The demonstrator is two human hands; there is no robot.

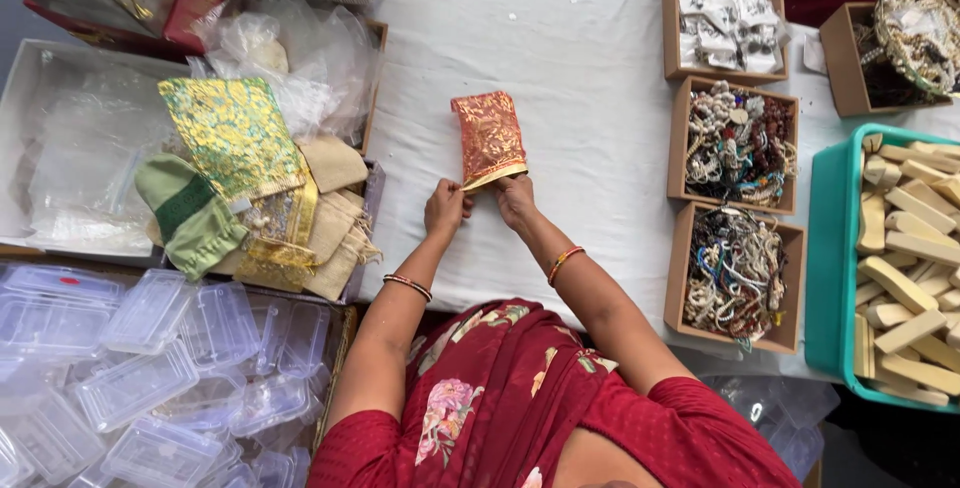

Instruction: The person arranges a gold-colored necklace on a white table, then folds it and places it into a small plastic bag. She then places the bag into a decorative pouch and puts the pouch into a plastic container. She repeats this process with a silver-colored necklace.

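Surface: white tablecloth (560, 68), pretty crowded at the edges
Left hand (446, 206): fingers pinched on the pouch's gold-trimmed open edge
Right hand (516, 198): pinching the same edge, just beside the left
Pouch (488, 138): orange and gold, flat mid-table
Left side: fabric bags (250, 178), clear plastic boxes (150, 378)
Right side: bead boxes (737, 208), teal tray (830, 248) of wooden blocks (905, 268)

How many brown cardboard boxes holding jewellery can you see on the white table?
4: one of white packets at the top, two of beads stacked below it, one at the far right under a gold basket. Others may lie out of view.
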